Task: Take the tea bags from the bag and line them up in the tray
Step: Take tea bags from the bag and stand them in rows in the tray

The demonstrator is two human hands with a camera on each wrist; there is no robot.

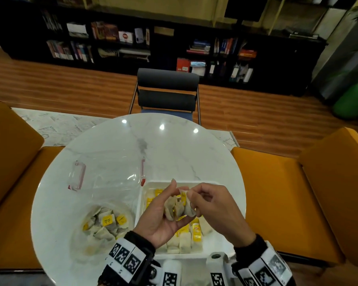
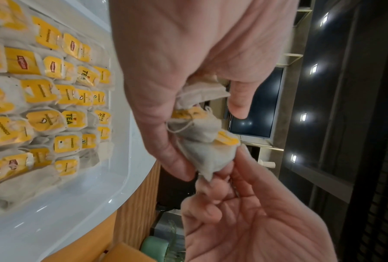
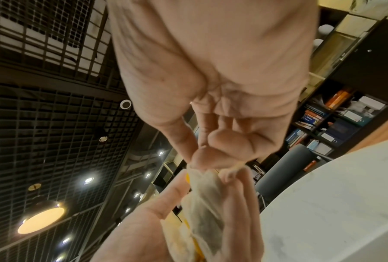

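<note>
Above the white tray (image 1: 143, 195), my left hand (image 1: 165, 203) lies palm up and holds a small bunch of tea bags (image 1: 172, 209) with yellow tags. My right hand (image 1: 189, 198) pinches one bag of the bunch (image 3: 207, 187) by its top edge between thumb and fingers. The left wrist view shows the bunch (image 2: 207, 154) between my left hand (image 2: 208, 138) and the right hand's fingers (image 2: 222, 177). Rows of tea bags (image 2: 54, 88) fill the tray (image 2: 54, 221). A clear plastic bag (image 1: 105, 221) with several more tea bags lies to the left of the tray.
A transparent lid with red clips (image 1: 77, 176) lies behind the plastic bag on the round white marble table (image 1: 174, 149). A dark chair (image 1: 167, 91) stands at the far side and orange seats (image 1: 287, 193) flank the table.
</note>
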